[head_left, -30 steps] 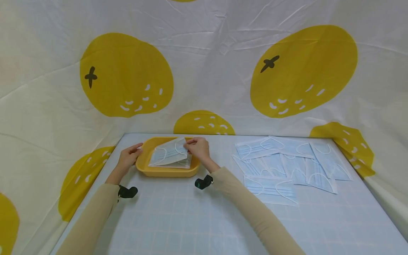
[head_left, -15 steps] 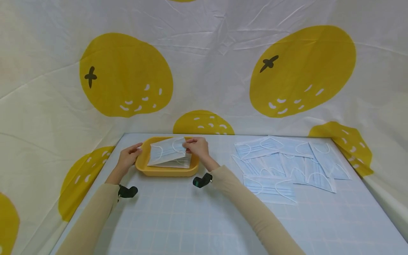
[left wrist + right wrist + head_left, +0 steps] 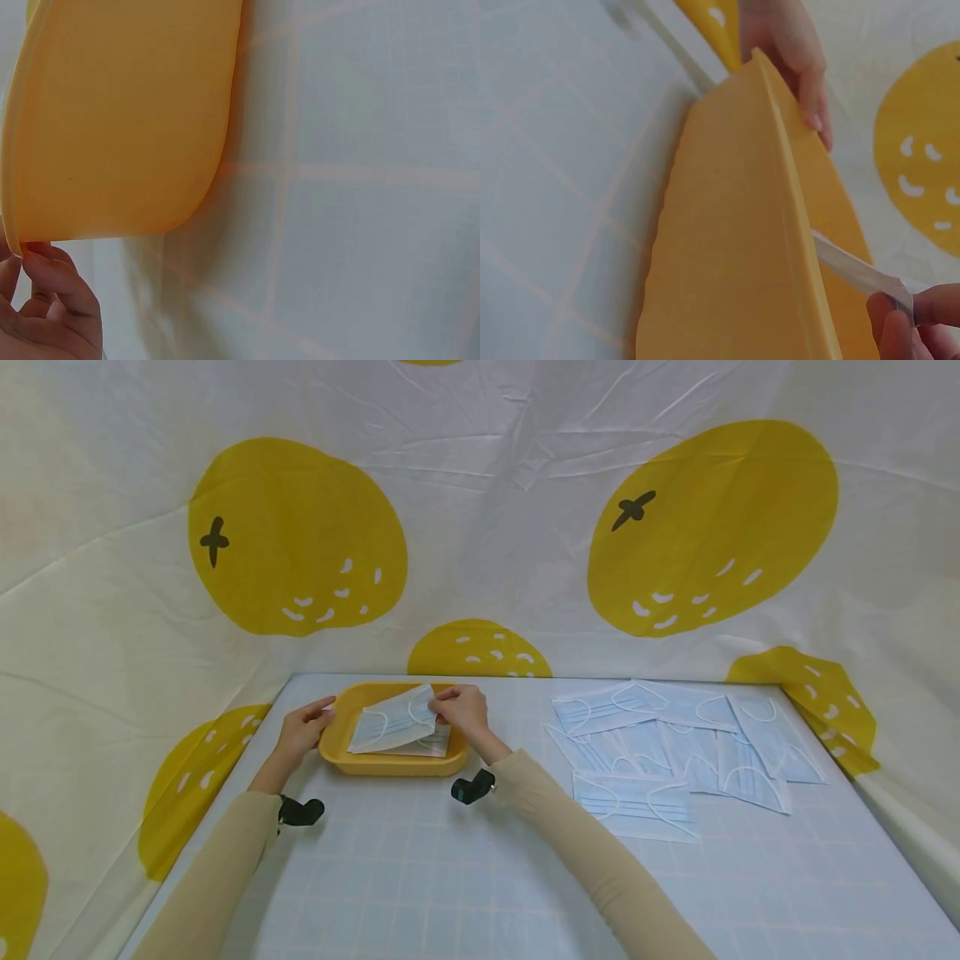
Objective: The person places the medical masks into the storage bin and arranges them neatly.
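A yellow tray point(image 3: 339, 752) sits at the table's far left. My left hand point(image 3: 315, 717) holds its left rim, thumb on top; the left wrist view has the fingers point(image 3: 56, 289) curled under the tray's outer wall point(image 3: 120, 120). My right hand point(image 3: 444, 700) pinches the right edge of a light blue face mask point(image 3: 390, 727), which slants low over the tray. Another mask point(image 3: 433, 747) lies flat in the tray beneath it. In the right wrist view the tray point(image 3: 735, 247) is edge-on, with the mask's white edge point(image 3: 855, 271) between my fingertips point(image 3: 904, 326) and the left hand point(image 3: 795, 52) beyond.
Several more blue face masks point(image 3: 675, 743) lie overlapping on the right half of the pale checked table point(image 3: 420, 877). A white cloth with yellow fruit prints point(image 3: 480, 527) walls in the back and both sides.
My right hand has shifted a little left and the pinched mask has sunk lower over the tray. The left hand stays on the rim.
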A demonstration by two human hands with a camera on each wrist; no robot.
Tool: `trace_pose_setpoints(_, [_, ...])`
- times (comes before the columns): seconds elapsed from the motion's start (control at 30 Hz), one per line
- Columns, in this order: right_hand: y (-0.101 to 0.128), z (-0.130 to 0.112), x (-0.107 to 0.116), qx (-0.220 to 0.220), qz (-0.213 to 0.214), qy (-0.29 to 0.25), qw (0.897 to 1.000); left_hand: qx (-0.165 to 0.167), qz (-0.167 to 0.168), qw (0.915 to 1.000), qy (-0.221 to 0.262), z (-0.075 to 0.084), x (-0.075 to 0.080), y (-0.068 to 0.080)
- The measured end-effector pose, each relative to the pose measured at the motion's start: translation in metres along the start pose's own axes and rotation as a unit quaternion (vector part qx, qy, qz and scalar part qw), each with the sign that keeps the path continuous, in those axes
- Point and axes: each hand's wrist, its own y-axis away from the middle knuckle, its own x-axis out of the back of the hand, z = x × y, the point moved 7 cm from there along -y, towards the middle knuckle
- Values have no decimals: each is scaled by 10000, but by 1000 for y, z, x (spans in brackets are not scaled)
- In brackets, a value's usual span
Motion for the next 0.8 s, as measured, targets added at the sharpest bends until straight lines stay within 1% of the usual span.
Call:
trace_pose_setpoints(0.2, [2,-1,-3,110,-116,448,9989,-19,24,10000,-11,0,0,0])
trace_pose_setpoints(0.43, [4,-5,-6,182,-276,985,9946,35,52,10000,8,-2,-1,-1])
trace_pose_setpoints(0.53, [5,-8,-6,280,-248,1235,9916,52,90,9999,-7,-2,-1,-1])
trace_pose_setpoints(0.67, [4,-11,-5,425,-155,1653,9852,63,125,9999,-9,-1,-1,0])
trace_pose_setpoints(0.8, [4,-12,-5,509,-113,1877,9808,107,146,9998,11,-1,-1,-1])
